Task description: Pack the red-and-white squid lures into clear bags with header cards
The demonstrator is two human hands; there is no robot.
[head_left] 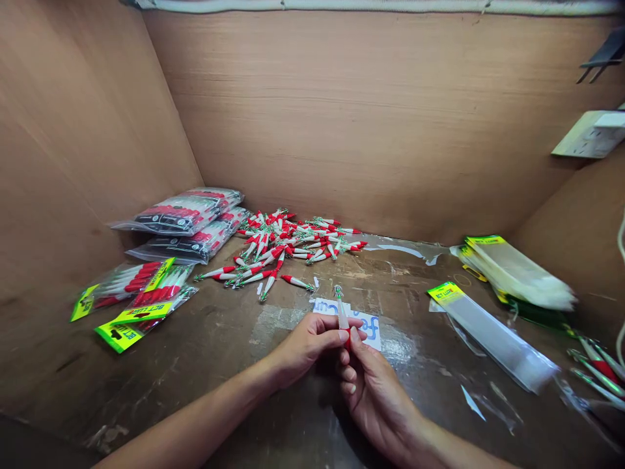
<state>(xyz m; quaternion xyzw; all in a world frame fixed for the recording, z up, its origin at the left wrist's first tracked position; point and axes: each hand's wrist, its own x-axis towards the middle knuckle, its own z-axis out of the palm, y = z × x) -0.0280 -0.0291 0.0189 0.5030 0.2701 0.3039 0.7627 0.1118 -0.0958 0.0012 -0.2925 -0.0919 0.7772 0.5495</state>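
Between both hands, near the front middle of the table, a red and white squid jig (343,315) stands nearly upright, its spiky green-ended hook crown pointing away from me. My left hand (312,342) pinches it from the left with thumb and fingers. On the right, my right hand (364,374) grips its red lower end, its other fingers curled below. Beneath the jig lies a white paper card (374,331) with blue handwriting, partly covered by the hands. Beyond them spreads a loose pile of red and white squid jigs (280,251).
Zip bags of jigs (183,212) are stacked at the back left. Nearer lie filled yellow-headed packets (141,309). At right are a clear "BCT LURE" sleeve (498,339), a stack of sleeves (522,270) and several green-tipped jigs (600,368). A socket (588,135) is on the right wall.
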